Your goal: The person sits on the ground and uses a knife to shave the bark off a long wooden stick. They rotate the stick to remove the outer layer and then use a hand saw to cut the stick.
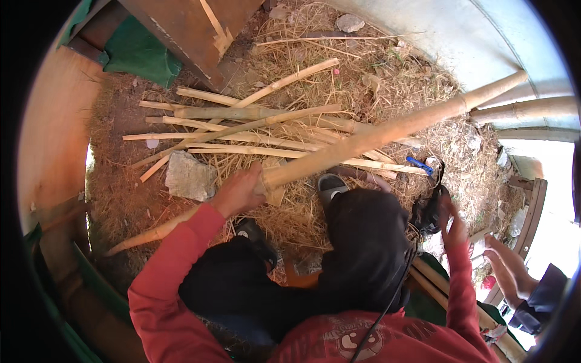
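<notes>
A long, thick bamboo pole [375,140] lies slantwise before me, from the lower left up to the pale wall at the far right. My left hand [241,190] is wrapped round it left of centre. Away from the pole, my right hand [454,225] is raised at the right, fingers apart, with nothing plainly in it. Right beside that hand is a black bag-like object [428,212] with a strap. Under and behind the pole, split bamboo strips [254,138] lie crossed in a loose pile. A slim blue object [419,164] rests near the strips' right ends.
A pale stone block [190,175] sits left of my left hand. Dry straw [296,212] covers the ground. A brown board [187,36] and green cloth [136,54] are at the far left. Another bamboo pole [532,110] juts from the right. Another person's arm [511,269] is at the lower right.
</notes>
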Demonstrator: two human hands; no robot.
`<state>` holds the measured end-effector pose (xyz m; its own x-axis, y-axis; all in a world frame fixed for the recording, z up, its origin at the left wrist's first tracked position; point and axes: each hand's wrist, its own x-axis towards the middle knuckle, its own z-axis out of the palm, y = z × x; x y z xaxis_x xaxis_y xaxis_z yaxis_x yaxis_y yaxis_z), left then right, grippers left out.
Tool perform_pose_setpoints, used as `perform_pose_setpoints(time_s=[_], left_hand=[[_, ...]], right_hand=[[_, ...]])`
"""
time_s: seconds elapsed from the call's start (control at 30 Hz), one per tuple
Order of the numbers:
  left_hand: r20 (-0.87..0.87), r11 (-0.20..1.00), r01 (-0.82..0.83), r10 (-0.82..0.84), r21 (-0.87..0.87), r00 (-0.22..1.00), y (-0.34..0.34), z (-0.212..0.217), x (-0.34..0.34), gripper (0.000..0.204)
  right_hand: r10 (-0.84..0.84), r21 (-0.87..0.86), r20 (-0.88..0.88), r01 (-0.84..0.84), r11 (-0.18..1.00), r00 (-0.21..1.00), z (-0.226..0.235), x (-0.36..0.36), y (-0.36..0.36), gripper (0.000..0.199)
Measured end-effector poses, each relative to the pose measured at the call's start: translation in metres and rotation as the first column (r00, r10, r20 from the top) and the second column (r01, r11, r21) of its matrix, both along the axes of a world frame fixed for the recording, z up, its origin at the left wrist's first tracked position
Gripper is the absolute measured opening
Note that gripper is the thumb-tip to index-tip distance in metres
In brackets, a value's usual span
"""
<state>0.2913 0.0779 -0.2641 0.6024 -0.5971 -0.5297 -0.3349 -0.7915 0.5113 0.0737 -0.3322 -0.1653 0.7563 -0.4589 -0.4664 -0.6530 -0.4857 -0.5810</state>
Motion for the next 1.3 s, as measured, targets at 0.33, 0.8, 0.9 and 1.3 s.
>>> perform_pose_setpoints(time_s=[0.33,0.8,0.9,1.3], left_hand=[[0.250,0.980,-0.185,0.198,-0.073,0.948,-0.008,0.103,-0.016,0.051],[0.378,0.968,-0.240,0.249,-0.071,0.892,-0.028,0.091,-0.089,0.044],[0.344,0.975,-0.203,0.221,-0.088,0.913,-0.024,0.091,-0.087,0.044],[0.285,0.990,-0.135,0.119,0.037,0.951,-0.025,0.059,-0.072,0.045]], right_hand=[[0.807,-0.884,0.271,-0.196,0.424,0.525,0.029,0.185,0.036,0.042],[0.764,-0.843,0.145,-0.326,0.428,0.628,0.056,0.127,-0.031,0.025],[0.745,-0.842,0.121,-0.330,0.426,0.656,0.060,0.126,-0.023,0.028],[0.645,-0.782,0.195,-0.280,0.557,0.739,0.011,0.124,-0.029,0.039]])
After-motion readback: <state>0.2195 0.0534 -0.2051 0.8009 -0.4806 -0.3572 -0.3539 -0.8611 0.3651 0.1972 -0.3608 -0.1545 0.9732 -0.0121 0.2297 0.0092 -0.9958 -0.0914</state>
